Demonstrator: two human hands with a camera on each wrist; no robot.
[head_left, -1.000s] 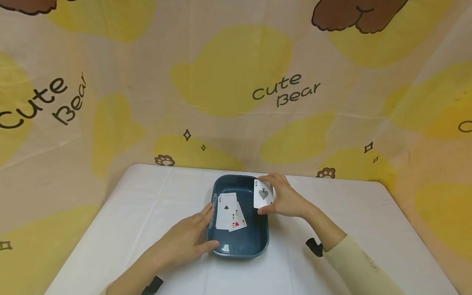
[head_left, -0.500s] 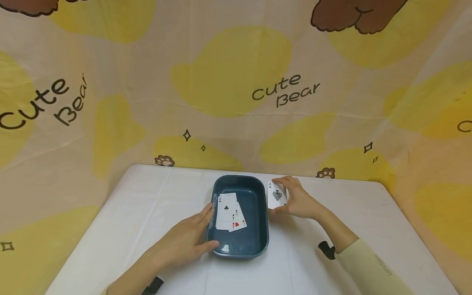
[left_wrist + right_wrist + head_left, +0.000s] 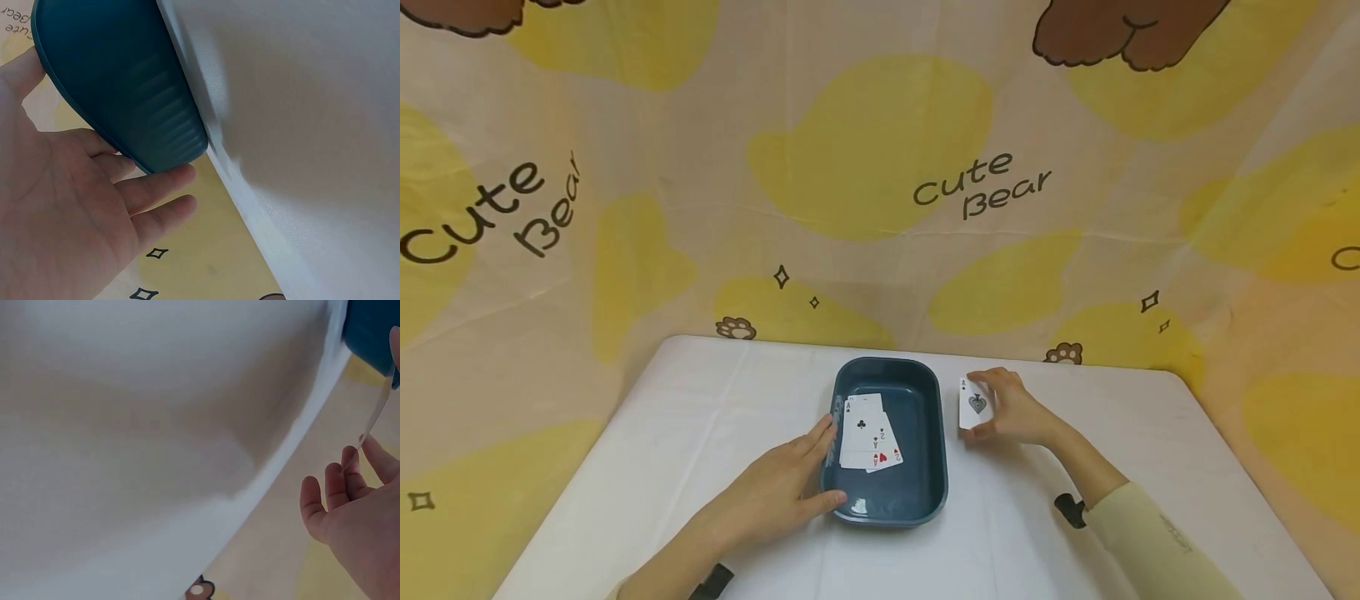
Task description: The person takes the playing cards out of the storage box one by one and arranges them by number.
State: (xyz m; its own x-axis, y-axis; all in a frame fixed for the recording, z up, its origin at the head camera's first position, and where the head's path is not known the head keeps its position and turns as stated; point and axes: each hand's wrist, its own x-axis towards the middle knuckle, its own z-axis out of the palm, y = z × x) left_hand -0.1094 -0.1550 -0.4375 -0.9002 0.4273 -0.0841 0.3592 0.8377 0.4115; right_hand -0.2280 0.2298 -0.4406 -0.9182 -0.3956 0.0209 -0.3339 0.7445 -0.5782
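Observation:
A playing card, the ace of spades (image 3: 976, 404), is pinched by its far and near edges in my right hand (image 3: 1017, 410), face up and just right of the tray. In the right wrist view the card (image 3: 376, 412) shows nearly edge-on, slightly bowed, above the table. My left hand (image 3: 775, 487) rests against the left side of the dark blue rectangular tray (image 3: 917, 500), thumb at its near left corner. The left wrist view has the fingers (image 3: 164, 187) extended along the tray's outer wall. Inside the tray lie several overlapping cards (image 3: 861, 437), with an ace of clubs on top.
A white cloth covers the table (image 3: 1045, 517). Behind its far edge hangs a yellow and beige curtain (image 3: 865, 150) printed with "Cute Bear". Dark straps (image 3: 1070, 510) sit at both wrists.
My right hand has carried the ace of spades from over the tray's right rim to the right, clear of the tray. My left hand and the cards in the tray have stayed put.

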